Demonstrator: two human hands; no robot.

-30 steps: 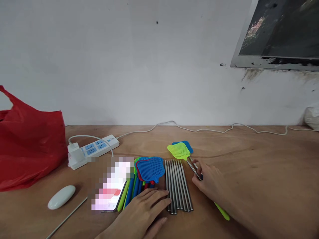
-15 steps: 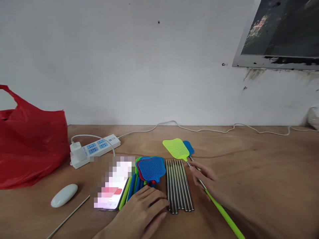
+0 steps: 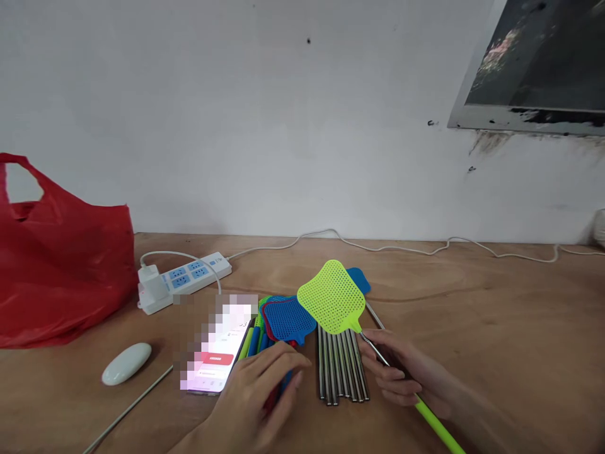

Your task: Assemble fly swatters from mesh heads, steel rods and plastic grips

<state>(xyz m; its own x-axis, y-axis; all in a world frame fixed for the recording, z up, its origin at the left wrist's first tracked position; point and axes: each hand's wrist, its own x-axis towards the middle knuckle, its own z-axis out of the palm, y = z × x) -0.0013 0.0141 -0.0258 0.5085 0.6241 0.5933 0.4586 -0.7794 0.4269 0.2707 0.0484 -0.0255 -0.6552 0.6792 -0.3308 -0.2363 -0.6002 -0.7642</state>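
My right hand [image 3: 399, 372] is wrapped round the thin metal shaft of a yellow-green fly swatter [image 3: 333, 299]. The swatter's mesh head is tilted up over the top ends of several metal rods [image 3: 341, 369] that lie side by side. A blue swatter head [image 3: 358, 280] with a metal shaft lies behind it. My left hand [image 3: 258, 391] rests palm down over the handles of a pile of swatters, thumb apart from its bent fingers, gripping nothing that I can see. The pile's top blue swatter head [image 3: 287, 318] covers red and green ones.
Left of the pile lies a lit phone [image 3: 220, 353], partly blurred out. Beyond it are a white power strip [image 3: 191, 280] with a plugged-in adapter, a white oval mouse-like object [image 3: 126, 364] and a red plastic bag [image 3: 66, 271]. A white cable [image 3: 378, 246] runs along the wall.
The yellow-green swatter has come nearer, its head now over the rods' tops. My right hand has moved down and right with it. My left hand has shifted left, off the rods' edge.
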